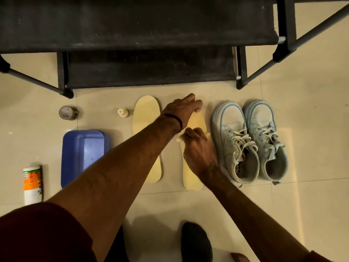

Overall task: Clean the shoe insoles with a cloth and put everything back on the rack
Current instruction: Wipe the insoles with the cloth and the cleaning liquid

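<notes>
Left hand flat, pinning right insole toe; right hand pinches cloth. Insole looks light, floppy; hold by edges.

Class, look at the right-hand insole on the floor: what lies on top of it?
On the right insole, the left hand presses its toe end, while the right hand holds a cloth at its middle. The surface beneath them is hidden.

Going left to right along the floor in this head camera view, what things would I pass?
Spray can → tape roll → blue tub → small cream bottle → left insole → right insole, under the hands → pair of pale blue sneakers.
</notes>
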